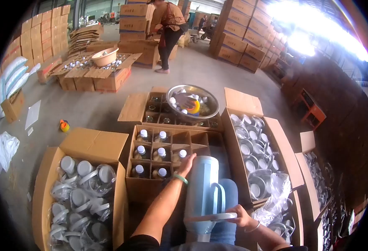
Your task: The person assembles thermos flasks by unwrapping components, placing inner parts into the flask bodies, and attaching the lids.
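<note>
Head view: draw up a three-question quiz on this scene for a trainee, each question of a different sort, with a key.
1. True or false: the metal bowl rests on an open carton.
2. The right hand grips:
A a white-capped bottle
B a pale band
C a carton flap
3. Fill in: the left hand is at the upper end of a ____-coloured container.

Key: 1 true; 2 B; 3 blue.
</note>
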The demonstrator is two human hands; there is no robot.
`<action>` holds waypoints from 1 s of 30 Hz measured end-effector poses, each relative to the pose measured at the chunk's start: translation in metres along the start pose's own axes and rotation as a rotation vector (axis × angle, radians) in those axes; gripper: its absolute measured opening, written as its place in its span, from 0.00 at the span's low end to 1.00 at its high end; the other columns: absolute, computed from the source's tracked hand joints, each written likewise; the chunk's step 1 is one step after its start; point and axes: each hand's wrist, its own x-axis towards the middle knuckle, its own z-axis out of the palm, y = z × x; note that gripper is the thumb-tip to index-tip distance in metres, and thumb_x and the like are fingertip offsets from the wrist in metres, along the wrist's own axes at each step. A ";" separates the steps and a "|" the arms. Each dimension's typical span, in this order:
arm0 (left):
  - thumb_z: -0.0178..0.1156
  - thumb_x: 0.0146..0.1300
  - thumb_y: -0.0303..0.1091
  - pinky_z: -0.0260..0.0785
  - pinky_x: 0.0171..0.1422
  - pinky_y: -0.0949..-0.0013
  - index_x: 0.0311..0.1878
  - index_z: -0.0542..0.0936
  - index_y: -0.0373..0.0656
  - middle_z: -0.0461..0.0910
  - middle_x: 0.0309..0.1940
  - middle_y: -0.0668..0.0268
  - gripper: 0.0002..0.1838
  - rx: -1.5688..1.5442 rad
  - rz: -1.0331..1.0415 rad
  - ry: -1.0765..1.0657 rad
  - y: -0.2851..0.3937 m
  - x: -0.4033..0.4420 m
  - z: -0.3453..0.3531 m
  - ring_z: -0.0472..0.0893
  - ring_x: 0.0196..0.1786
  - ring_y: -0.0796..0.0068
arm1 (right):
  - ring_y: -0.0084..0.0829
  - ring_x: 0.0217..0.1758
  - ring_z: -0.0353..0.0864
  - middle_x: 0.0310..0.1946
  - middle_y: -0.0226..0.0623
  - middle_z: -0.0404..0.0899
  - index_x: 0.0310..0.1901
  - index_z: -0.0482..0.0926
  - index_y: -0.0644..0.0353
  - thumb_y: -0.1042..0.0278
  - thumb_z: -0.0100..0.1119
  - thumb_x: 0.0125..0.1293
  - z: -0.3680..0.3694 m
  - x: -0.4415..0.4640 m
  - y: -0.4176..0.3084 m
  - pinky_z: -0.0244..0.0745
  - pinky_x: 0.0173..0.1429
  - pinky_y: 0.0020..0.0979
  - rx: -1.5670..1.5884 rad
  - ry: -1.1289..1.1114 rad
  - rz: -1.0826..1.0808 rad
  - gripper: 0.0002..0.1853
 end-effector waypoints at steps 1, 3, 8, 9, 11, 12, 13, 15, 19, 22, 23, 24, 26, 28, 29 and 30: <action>0.54 0.71 0.50 0.70 0.57 0.65 0.48 0.82 0.30 0.85 0.45 0.55 0.26 -0.003 0.013 -0.001 -0.008 0.004 0.001 0.81 0.51 0.66 | 0.22 0.29 0.76 0.25 0.33 0.81 0.36 0.84 0.67 0.71 0.67 0.52 0.001 0.000 0.001 0.69 0.35 0.28 -0.004 0.011 0.017 0.10; 0.53 0.70 0.49 0.71 0.54 0.63 0.47 0.82 0.30 0.86 0.42 0.54 0.25 0.004 -0.022 -0.017 -0.008 0.002 0.002 0.82 0.48 0.63 | 0.21 0.29 0.75 0.25 0.32 0.81 0.35 0.83 0.66 0.72 0.67 0.52 0.000 0.003 0.006 0.69 0.35 0.28 0.044 0.049 0.059 0.09; 0.52 0.70 0.48 0.70 0.55 0.63 0.48 0.82 0.30 0.85 0.44 0.53 0.26 -0.024 -0.020 -0.019 -0.019 0.005 0.007 0.82 0.49 0.63 | 0.19 0.29 0.75 0.23 0.28 0.79 0.32 0.83 0.66 0.72 0.66 0.52 0.010 0.013 -0.004 0.68 0.35 0.25 0.234 0.214 0.154 0.07; 0.52 0.70 0.48 0.70 0.55 0.63 0.48 0.82 0.30 0.85 0.44 0.53 0.26 -0.024 -0.018 -0.014 -0.020 0.007 0.005 0.82 0.49 0.63 | 0.19 0.29 0.75 0.23 0.28 0.79 0.32 0.83 0.66 0.72 0.66 0.52 0.008 0.015 -0.001 0.68 0.35 0.25 0.232 0.209 0.152 0.07; 0.52 0.70 0.49 0.70 0.56 0.63 0.49 0.82 0.29 0.85 0.45 0.53 0.26 -0.079 0.041 -0.017 -0.022 0.006 0.005 0.82 0.50 0.63 | 0.20 0.30 0.76 0.25 0.29 0.81 0.33 0.84 0.67 0.72 0.66 0.53 0.003 0.016 0.005 0.70 0.36 0.25 0.162 0.132 0.135 0.08; 0.52 0.71 0.48 0.71 0.57 0.63 0.49 0.81 0.29 0.86 0.45 0.53 0.26 -0.067 0.057 0.006 -0.023 0.005 0.006 0.82 0.51 0.63 | 0.21 0.31 0.78 0.26 0.31 0.82 0.36 0.84 0.68 0.71 0.66 0.52 0.001 0.017 0.002 0.72 0.37 0.25 0.137 0.118 0.128 0.10; 0.52 0.71 0.48 0.71 0.57 0.63 0.49 0.81 0.29 0.86 0.45 0.53 0.26 -0.069 0.058 0.008 -0.023 0.007 0.006 0.82 0.51 0.63 | 0.21 0.31 0.78 0.26 0.31 0.82 0.36 0.84 0.68 0.71 0.66 0.52 0.001 0.018 0.003 0.72 0.37 0.25 0.134 0.117 0.128 0.10; 0.52 0.71 0.48 0.71 0.57 0.64 0.50 0.81 0.29 0.86 0.46 0.54 0.26 -0.081 -0.026 0.000 -0.026 0.012 0.005 0.82 0.51 0.64 | 0.22 0.31 0.79 0.27 0.32 0.83 0.37 0.85 0.68 0.70 0.66 0.52 0.000 0.021 0.005 0.73 0.37 0.25 0.117 0.134 0.130 0.12; 0.52 0.71 0.48 0.71 0.58 0.64 0.51 0.81 0.29 0.86 0.47 0.52 0.27 -0.083 -0.034 -0.033 -0.030 0.012 0.001 0.82 0.52 0.62 | 0.23 0.31 0.80 0.28 0.33 0.84 0.39 0.85 0.68 0.70 0.67 0.52 0.004 0.024 -0.007 0.73 0.38 0.26 0.137 0.148 0.163 0.13; 0.51 0.71 0.49 0.71 0.60 0.64 0.53 0.81 0.29 0.85 0.49 0.50 0.27 -0.083 0.006 -0.020 -0.037 0.015 0.003 0.82 0.55 0.61 | 0.19 0.30 0.77 0.25 0.28 0.81 0.33 0.84 0.66 0.74 0.64 0.50 0.007 0.024 -0.012 0.70 0.36 0.24 0.144 0.183 0.184 0.08; 0.51 0.71 0.48 0.71 0.60 0.63 0.53 0.81 0.29 0.85 0.49 0.50 0.27 -0.076 -0.005 -0.010 -0.037 0.015 0.003 0.82 0.56 0.60 | 0.19 0.30 0.77 0.25 0.27 0.80 0.33 0.84 0.66 0.73 0.64 0.50 0.006 0.024 -0.012 0.69 0.35 0.24 0.134 0.183 0.168 0.08; 0.50 0.72 0.48 0.70 0.61 0.63 0.53 0.81 0.29 0.85 0.50 0.49 0.27 -0.068 -0.016 0.000 -0.036 0.015 0.004 0.82 0.56 0.60 | 0.19 0.30 0.76 0.25 0.27 0.80 0.32 0.84 0.66 0.73 0.63 0.50 0.006 0.024 -0.012 0.69 0.35 0.23 0.123 0.183 0.151 0.08; 0.50 0.72 0.48 0.70 0.61 0.62 0.53 0.81 0.29 0.85 0.50 0.49 0.27 -0.060 0.006 -0.005 -0.032 0.012 0.001 0.81 0.57 0.60 | 0.21 0.31 0.79 0.28 0.31 0.83 0.37 0.85 0.67 0.72 0.65 0.51 0.002 0.023 -0.003 0.72 0.38 0.25 0.120 0.167 0.158 0.11; 0.50 0.72 0.49 0.70 0.62 0.62 0.53 0.81 0.29 0.84 0.50 0.49 0.27 -0.052 0.029 -0.010 -0.024 0.007 0.000 0.81 0.57 0.59 | 0.24 0.33 0.82 0.31 0.34 0.85 0.41 0.85 0.69 0.72 0.67 0.52 0.002 0.021 0.002 0.75 0.40 0.26 0.117 0.151 0.164 0.15; 0.50 0.72 0.49 0.70 0.61 0.63 0.53 0.81 0.29 0.85 0.50 0.49 0.28 -0.051 0.025 -0.007 -0.021 0.006 0.000 0.81 0.56 0.60 | 0.24 0.34 0.82 0.31 0.35 0.85 0.42 0.85 0.69 0.72 0.67 0.52 0.003 0.021 0.002 0.76 0.41 0.26 0.132 0.160 0.175 0.15; 0.50 0.72 0.49 0.70 0.61 0.63 0.53 0.81 0.29 0.85 0.49 0.49 0.28 -0.051 0.021 -0.004 -0.019 0.006 0.000 0.82 0.55 0.60 | 0.25 0.34 0.82 0.32 0.35 0.86 0.42 0.85 0.69 0.73 0.67 0.52 0.003 0.021 0.001 0.76 0.41 0.26 0.147 0.170 0.186 0.15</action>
